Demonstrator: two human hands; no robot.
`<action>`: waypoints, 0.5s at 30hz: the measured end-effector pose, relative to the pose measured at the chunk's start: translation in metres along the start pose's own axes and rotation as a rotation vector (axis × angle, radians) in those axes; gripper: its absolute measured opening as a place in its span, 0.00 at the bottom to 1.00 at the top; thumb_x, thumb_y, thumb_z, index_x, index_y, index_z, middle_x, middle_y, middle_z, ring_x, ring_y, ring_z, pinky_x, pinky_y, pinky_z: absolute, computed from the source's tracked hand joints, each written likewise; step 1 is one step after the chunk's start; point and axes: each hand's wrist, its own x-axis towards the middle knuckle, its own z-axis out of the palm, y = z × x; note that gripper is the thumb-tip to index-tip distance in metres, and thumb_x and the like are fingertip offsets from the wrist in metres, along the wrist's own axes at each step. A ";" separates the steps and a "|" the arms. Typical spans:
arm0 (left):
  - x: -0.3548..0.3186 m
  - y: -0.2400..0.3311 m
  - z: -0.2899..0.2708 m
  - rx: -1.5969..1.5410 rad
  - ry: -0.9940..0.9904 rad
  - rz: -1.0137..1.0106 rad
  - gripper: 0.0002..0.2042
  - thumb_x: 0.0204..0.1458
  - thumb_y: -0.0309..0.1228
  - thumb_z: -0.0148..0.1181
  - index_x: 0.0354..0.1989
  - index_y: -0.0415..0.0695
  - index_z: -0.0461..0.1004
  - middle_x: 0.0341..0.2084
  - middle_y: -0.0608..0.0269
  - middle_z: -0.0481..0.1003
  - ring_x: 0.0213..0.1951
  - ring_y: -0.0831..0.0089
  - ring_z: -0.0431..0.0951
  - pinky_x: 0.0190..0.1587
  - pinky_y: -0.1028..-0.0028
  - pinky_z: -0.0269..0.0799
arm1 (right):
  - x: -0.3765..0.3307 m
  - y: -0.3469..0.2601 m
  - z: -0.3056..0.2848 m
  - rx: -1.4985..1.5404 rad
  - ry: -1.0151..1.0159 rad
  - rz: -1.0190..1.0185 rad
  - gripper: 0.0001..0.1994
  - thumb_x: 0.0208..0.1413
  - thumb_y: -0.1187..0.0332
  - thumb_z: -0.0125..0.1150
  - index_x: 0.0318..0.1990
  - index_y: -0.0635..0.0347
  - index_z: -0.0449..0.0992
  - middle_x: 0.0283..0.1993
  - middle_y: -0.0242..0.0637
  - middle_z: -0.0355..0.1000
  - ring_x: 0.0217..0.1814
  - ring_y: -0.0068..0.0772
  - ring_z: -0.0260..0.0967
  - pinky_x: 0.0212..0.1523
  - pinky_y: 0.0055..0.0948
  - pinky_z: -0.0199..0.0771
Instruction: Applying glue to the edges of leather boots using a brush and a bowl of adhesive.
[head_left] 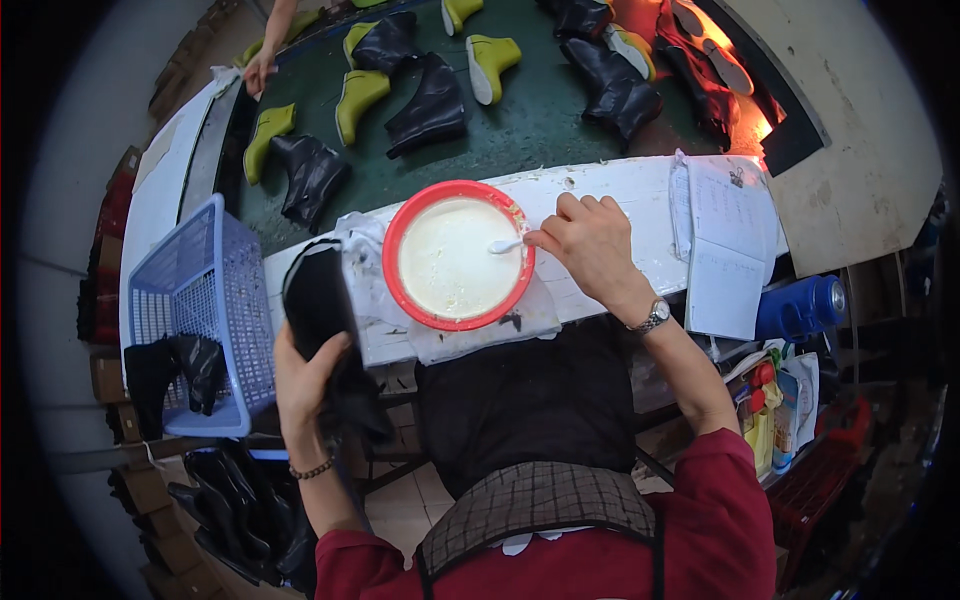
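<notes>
My left hand (304, 375) is closed round a black boot (318, 285), held upright at the table's near edge, left of the bowl. A red bowl (392, 262) full of creamy white liquid (455, 265) stands on a cloth (520, 318) at the middle of the white table. Over the bowl's right rim, my right hand (595, 245) pinches a small brush (505, 245); its white-coated head is at the liquid's surface, and its handle is mostly hidden by my fingers.
Beyond the table, a green conveyor belt (420, 175) carries several black boots (432, 105) and yellow-green boot lasts (492, 68). An orange glow lights its right end. A blue basket (222, 300) with black boots stands left. At right are an open notebook (725, 240) and a blue flask (795, 308). Another person's hand (262, 72) is far left.
</notes>
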 end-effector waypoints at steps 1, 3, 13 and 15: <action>0.001 0.006 0.004 0.090 -0.020 -0.077 0.20 0.49 0.20 0.70 0.52 0.31 0.77 0.41 0.59 0.82 0.40 0.74 0.81 0.46 0.73 0.78 | 0.002 -0.005 0.003 -0.044 -0.049 -0.024 0.11 0.52 0.53 0.72 0.28 0.49 0.85 0.30 0.28 0.71 0.31 0.30 0.68 0.34 0.35 0.61; 0.000 0.012 0.019 0.117 -0.022 -0.062 0.15 0.48 0.21 0.73 0.45 0.31 0.81 0.36 0.59 0.84 0.36 0.76 0.82 0.42 0.75 0.79 | 0.000 -0.011 0.000 -0.014 -0.021 -0.046 0.12 0.51 0.54 0.72 0.26 0.49 0.83 0.29 0.30 0.70 0.31 0.32 0.68 0.35 0.36 0.62; 0.007 0.030 0.028 -0.050 -0.350 -0.226 0.18 0.46 0.25 0.78 0.45 0.29 0.82 0.36 0.55 0.85 0.36 0.74 0.84 0.40 0.73 0.82 | -0.001 0.005 -0.006 0.636 -0.015 0.206 0.09 0.53 0.61 0.76 0.39 0.50 0.89 0.30 0.30 0.71 0.33 0.29 0.67 0.38 0.32 0.61; 0.004 0.028 0.035 -0.057 -0.418 -0.254 0.19 0.45 0.26 0.78 0.45 0.29 0.82 0.36 0.56 0.85 0.36 0.74 0.84 0.40 0.74 0.82 | 0.013 -0.005 -0.022 0.836 0.010 0.169 0.09 0.51 0.65 0.78 0.39 0.51 0.89 0.31 0.28 0.73 0.35 0.26 0.68 0.40 0.29 0.60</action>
